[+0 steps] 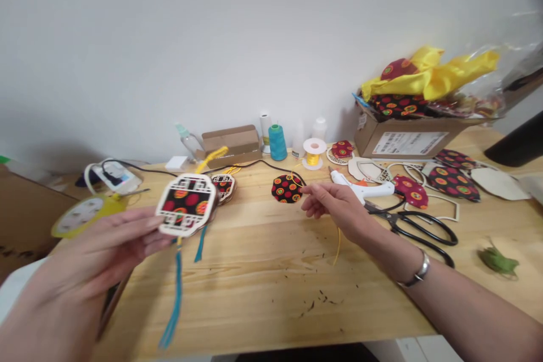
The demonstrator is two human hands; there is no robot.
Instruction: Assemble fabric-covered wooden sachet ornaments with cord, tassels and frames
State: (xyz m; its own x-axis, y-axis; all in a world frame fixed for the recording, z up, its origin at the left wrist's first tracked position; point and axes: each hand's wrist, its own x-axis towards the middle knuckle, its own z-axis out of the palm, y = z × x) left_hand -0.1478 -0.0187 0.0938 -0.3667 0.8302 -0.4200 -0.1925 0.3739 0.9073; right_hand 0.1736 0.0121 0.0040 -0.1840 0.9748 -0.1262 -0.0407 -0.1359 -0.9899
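Between the fingers and thumb of my left hand (127, 237) is a pale-framed ornament (186, 203) with dark patterned fabric. A yellow cord sticks up from its top and a teal tassel (176, 300) hangs below. My right hand (326, 201) pinches a thin yellow cord (338, 246) over the table, its fingers closed. Just left of those fingertips lies a round patterned fabric piece (287, 189). A second framed ornament (224, 187) lies behind the held one, with another teal tassel near it.
A white glue gun (373, 189) and black scissors (424, 228) lie right of my right hand. Behind stand a teal thread cone (278, 143), a yellow cord spool (314, 154) and a filled cardboard box (407, 138). Green thread (498, 260) lies far right.
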